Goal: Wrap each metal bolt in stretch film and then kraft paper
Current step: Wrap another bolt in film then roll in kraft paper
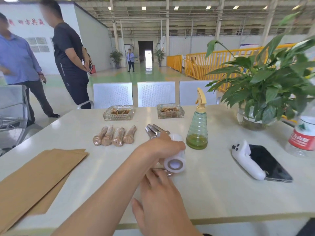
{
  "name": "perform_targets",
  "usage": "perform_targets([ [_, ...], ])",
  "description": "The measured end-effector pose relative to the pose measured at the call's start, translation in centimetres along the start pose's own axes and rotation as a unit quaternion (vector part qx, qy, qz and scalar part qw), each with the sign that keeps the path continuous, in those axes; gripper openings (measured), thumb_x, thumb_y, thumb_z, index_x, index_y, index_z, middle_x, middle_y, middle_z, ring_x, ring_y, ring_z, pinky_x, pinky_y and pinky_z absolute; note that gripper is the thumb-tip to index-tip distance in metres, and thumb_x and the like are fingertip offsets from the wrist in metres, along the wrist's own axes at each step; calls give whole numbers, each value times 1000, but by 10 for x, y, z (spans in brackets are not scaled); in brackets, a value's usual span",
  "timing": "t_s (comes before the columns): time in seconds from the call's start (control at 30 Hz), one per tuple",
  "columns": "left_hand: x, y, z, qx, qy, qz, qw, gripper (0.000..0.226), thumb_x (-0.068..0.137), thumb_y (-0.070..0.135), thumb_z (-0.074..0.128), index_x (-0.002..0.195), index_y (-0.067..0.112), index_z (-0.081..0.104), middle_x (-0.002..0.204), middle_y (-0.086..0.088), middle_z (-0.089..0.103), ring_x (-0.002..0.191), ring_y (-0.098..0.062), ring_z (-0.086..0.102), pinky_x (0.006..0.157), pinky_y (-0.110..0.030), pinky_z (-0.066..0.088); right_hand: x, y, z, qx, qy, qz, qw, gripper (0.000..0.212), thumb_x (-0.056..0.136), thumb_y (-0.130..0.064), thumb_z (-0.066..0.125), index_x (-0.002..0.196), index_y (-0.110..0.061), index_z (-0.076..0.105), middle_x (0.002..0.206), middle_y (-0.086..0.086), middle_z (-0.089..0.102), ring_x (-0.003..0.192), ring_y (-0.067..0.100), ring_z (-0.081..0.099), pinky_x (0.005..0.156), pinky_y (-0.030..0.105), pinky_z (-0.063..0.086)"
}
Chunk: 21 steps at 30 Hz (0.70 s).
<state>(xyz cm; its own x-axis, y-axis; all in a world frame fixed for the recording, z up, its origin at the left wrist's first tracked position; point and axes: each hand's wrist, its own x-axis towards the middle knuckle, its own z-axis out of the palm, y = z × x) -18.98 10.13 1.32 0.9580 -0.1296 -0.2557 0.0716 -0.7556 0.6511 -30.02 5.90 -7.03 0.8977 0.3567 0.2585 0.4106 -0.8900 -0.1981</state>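
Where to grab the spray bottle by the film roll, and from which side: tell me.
Probably take the spray bottle at its narrow neck under the yellow trigger head, coming from above and the near side. It stands upright, its ribbed body widens downward, and the stretch film roll in the left hand crowds its left.

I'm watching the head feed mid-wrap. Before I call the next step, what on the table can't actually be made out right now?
- Bolt being wrapped: head view, mostly hidden under the right hand and the stretch film roll; film coverage unclear.
- Unwrapped bolts: near ends hidden behind the left hand; exact count uncertain.
- Kraft paper sheets: cut off by the left edge; sheet count unclear.
- Water bottle: cut off by the right edge.
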Motion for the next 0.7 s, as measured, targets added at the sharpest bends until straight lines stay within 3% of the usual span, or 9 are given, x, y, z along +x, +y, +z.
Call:
perform_targets([
  [0.1,3,-4,3,19,7,7,1000,82,86,61,62,147,12,36,130,-13,60,89,-20,69,68,-29,53,-6,9,-6,85,31,1,996,55,100,-42,46,154,-31,37,160,-14,35,147,10,28,115,29,32],
  [0.2,4,-9,4,-6,1,7,1000,85,82,59,66,147,15,35,138,-13,56,106,-28,70,94,-39,57,-15,28,-15,209,181,101,956,17,97,-34,57,108,-33,69,106,-13,72,100,9,65,86,35,53],
  [0.27,2,-10,5,-8,0,5,1000,86,75,59,69,143,16,38,132,-11,59,98,-26,73,90,-39,59,-18,46,-20,265,313,164,897,11,95,-29,59,86,-30,65,81,-12,70,75,9,65,71,38,53],
  [0.33,1,-10,8,-32,0,8,999,80,75,56,69,139,16,42,120,-8,67,88,-24,75,83,-39,62,-13,63,-26,285,380,187,860,8,98,-32,53,95,-35,61,90,-16,65,83,6,61,73,34,50],
  [0.43,-2,-8,9,-39,3,14,999,66,87,51,65,136,10,46,118,-9,69,85,-21,75,74,-34,63,4,83,-31,347,289,204,869,32,101,-41,48,131,-36,58,122,-15,59,105,4,59,92,33,50],
  [0.5,-7,-5,8,-3,8,11,1000,57,94,50,57,131,8,49,114,-9,70,79,-17,72,65,-28,58,12,87,-29,367,223,185,884,36,104,-41,45,139,-37,57,132,-14,59,114,2,57,103,30,46],
  [0.57,-12,-5,7,-8,9,8,1000,45,100,46,50,121,7,57,96,-9,75,70,-14,73,61,-23,55,17,87,-24,380,193,167,889,38,106,-41,44,142,-38,56,138,-16,57,124,-1,52,111,29,40],
  [0.63,-18,-7,7,-76,-23,-6,997,41,105,40,41,117,5,58,82,-10,78,66,-14,75,58,-21,53,16,89,-19,378,168,168,895,45,101,-49,51,145,-40,52,139,-19,55,118,-4,56,105,23,45],
  [0.7,-22,-13,4,-109,-56,-3,992,35,108,30,39,119,0,56,91,-12,78,76,-18,77,58,-24,49,11,91,-15,368,160,187,897,54,93,-49,64,144,-42,50,134,-19,57,98,-4,63,84,10,46],
])
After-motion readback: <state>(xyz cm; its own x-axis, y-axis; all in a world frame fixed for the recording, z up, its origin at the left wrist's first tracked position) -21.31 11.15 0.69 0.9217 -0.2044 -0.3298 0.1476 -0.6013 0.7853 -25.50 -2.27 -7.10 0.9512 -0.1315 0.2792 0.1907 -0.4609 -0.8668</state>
